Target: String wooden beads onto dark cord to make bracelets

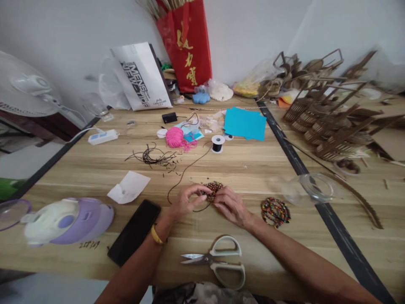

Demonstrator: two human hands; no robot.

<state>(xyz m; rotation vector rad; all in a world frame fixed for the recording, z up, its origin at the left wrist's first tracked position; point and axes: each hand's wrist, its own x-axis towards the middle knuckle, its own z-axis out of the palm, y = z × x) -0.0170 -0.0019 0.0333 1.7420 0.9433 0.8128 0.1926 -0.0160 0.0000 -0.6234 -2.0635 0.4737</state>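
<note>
A small pile of multicoloured beads (214, 186) lies on the wooden table between my two hands. My left hand (187, 199) is at its left side, thumb and forefinger curved together at the beads; whatever is in the pinch is too small to make out. From the right, my right hand (232, 206) has its fingers closed at the pile's near edge, where a thin black cord (183, 174) ends up at the fingertips. That cord runs from a white spool (217, 144), loops past my left hand and passes below it. To the right lies a coil of strung beads (275, 212).
Scissors (218, 259) lie near the front edge, and a black phone (134, 232) beside my left forearm. Farther back are cut black cords (153, 156), pink yarn (175, 137) and blue sheets (245, 123). Woven baskets (322, 122) and a clear plastic container (316, 188) stand right.
</note>
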